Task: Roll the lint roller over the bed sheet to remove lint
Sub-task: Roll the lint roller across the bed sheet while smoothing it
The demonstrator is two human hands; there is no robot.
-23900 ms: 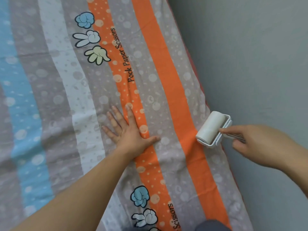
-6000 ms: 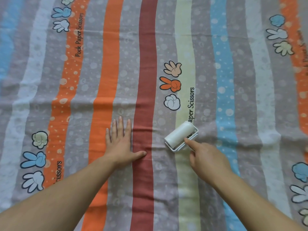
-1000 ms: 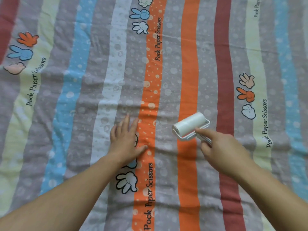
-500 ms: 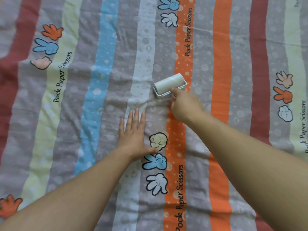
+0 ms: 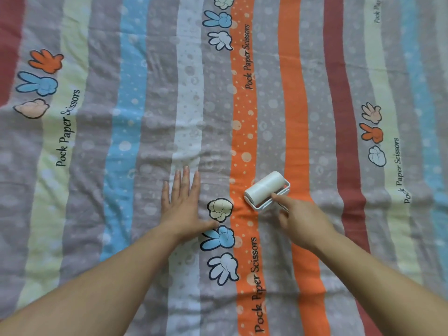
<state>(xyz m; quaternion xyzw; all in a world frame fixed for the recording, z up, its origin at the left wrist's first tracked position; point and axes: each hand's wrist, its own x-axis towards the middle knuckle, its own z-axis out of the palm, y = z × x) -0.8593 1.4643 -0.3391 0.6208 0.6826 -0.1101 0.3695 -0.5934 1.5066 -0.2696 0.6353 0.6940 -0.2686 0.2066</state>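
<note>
Gripping lint roller (image 5: 265, 187) in right hand (image 5: 303, 219) on bed sheet (image 5: 145, 117); pressing sheet with flat, straight-fingered left hand (image 5: 183, 204).

Matt wrinkled cloth bed sheet (image 5: 150, 132); smooth white paper lint roller (image 5: 264, 187).

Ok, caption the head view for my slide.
Right hand holds a white lint roller on the striped bed sheet; left hand presses flat beside it.

Bare forearms (image 5: 97, 287), bare left hand (image 5: 181, 207), right hand (image 5: 303, 219)
</note>
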